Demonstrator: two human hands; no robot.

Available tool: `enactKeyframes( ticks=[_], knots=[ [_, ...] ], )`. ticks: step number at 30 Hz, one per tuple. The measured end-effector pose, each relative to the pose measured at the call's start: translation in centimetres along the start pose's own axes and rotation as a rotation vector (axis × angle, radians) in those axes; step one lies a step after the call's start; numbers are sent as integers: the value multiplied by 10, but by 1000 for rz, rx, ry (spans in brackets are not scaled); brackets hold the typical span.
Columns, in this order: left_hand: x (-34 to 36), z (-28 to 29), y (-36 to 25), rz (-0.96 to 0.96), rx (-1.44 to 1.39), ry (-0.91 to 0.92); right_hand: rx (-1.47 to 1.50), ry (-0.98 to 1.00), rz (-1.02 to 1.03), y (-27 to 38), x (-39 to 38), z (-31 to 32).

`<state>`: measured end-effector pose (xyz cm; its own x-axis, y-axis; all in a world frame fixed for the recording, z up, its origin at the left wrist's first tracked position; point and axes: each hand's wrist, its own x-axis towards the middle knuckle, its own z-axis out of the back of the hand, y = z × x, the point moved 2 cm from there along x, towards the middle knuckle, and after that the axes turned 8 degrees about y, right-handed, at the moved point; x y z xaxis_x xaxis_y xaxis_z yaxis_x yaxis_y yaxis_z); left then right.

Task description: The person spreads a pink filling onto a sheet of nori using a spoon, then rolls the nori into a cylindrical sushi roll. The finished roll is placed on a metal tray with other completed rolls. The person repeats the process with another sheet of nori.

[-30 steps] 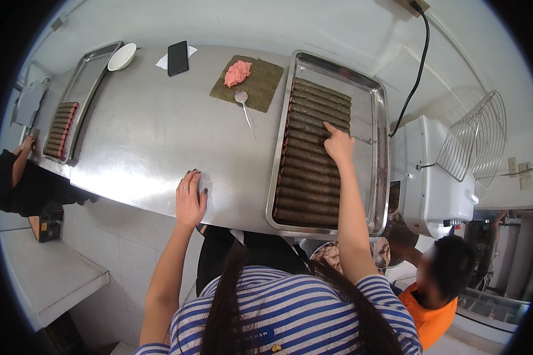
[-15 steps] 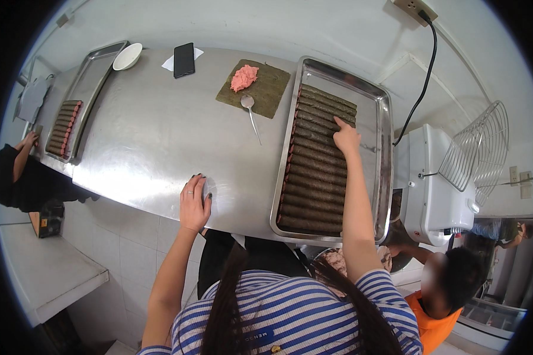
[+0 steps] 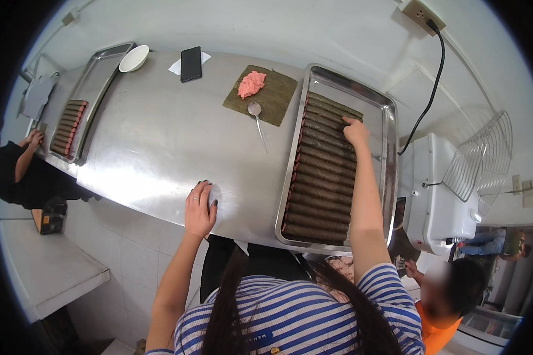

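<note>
My right hand (image 3: 355, 132) is over the long metal tray (image 3: 388, 195) on the right, its index finger stretched toward the upper rolls and the others curled in. Nothing shows in its grip. Beneath it lies a close row of dark green seaweed-wrapped rolls (image 3: 321, 171) with pink filling at their left ends. My left hand (image 3: 200, 208) rests on the steel table (image 3: 142, 136) near its front edge, empty, fingers extended. Farther back, between the hands, a flat seaweed sheet (image 3: 277, 97) carries a mound of pink paste (image 3: 252, 84). A metal spoon (image 3: 257, 118) lies with its bowl on the sheet.
At the far left, a second tray (image 3: 103, 77) holds shorter rolls (image 3: 69, 129), beside a white bowl (image 3: 134, 58). A black phone (image 3: 190, 64) lies at the back. Two people (image 3: 41, 171) (image 3: 441, 302) stand nearby, left and right. A white machine (image 3: 438, 189) is right of the tray.
The view has shifted slightly. My right hand stays over the upper rolls, its index finger a little more bent. My left hand remains on the table. The co-worker in orange has moved a hand.
</note>
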<state>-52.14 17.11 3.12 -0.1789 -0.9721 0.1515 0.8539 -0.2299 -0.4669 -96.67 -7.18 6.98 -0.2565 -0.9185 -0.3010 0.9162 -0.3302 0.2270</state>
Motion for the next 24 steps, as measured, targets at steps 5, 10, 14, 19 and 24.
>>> enactKeyframes(
  ticks=[5,10,14,19,24],
  knots=[
    [-1,-1,1,22,8,17,-16,32,-7,6,14,3],
    [1,3,-2,42,13,37,-25,2,-21,13,35,9],
    [3,4,-4,35,6,41,-80,-66,14,16,52,7],
    [2,3,-4,36,8,52,-94,26,-21,22,55,7],
    [-2,4,-2,49,12,69,13,-122,126,61,18,11]
  ],
)
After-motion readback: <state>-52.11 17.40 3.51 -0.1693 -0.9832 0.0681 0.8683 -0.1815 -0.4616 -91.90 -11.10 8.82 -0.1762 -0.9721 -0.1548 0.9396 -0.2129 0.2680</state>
